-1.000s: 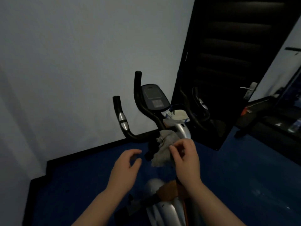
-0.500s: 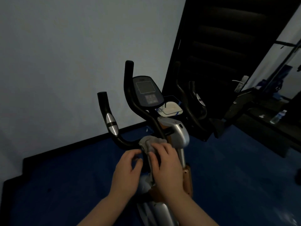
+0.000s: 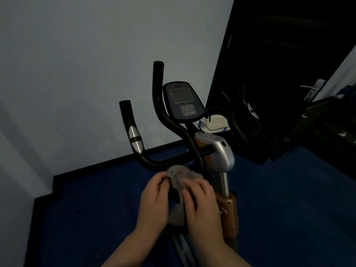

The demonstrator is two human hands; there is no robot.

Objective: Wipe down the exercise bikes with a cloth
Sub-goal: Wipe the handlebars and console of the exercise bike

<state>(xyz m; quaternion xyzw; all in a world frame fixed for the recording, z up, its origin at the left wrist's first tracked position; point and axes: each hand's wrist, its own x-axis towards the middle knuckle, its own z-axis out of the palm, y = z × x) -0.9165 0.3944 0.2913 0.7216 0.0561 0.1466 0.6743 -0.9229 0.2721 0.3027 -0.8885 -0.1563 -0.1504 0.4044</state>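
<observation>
An exercise bike (image 3: 221,151) stands in front of me, with black curved handlebars (image 3: 133,132), a console (image 3: 182,101) and a silver and copper stem. A grey cloth (image 3: 180,177) is bunched just below the handlebar junction. My left hand (image 3: 154,199) pinches its left edge. My right hand (image 3: 202,203) presses on its right side, fingers curled over it. Both hands hide the lower part of the cloth and the frame under it.
A pale wall (image 3: 86,74) rises behind the bike, with black skirting above the blue floor (image 3: 289,209). A dark door (image 3: 279,64) with a silver handle (image 3: 312,89) stands at the right. A white tray (image 3: 215,124) sits behind the console.
My left hand has come in from the open air and taken the cloth's edge. Both hands have lowered the cloth against the bike below the handlebars, and my view has moved closer.
</observation>
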